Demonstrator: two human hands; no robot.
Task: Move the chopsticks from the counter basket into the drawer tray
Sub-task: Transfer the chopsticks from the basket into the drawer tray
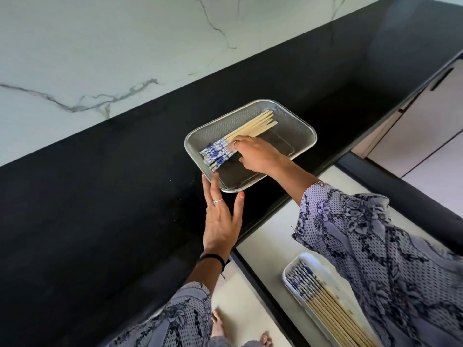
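— Chopsticks (240,136), where are they?
— A bundle lies slanted in your mesh basket (298,128) on the black surface (100,196), blue-patterned ends toward the near left corner, plain ends toward the far side.
— And my hands?
— Your right hand (255,154) is inside the basket, fingers curled down onto the bundle where the pattern meets the plain wood; whether they have closed round it, I cannot tell. Your left hand (221,219) lies with fingers straight, tips touching the basket's near rim.
— The tray?
— Your white drawer tray (295,269) sits lower right in the open drawer (270,234), already holding more chopsticks (323,296) side by side.
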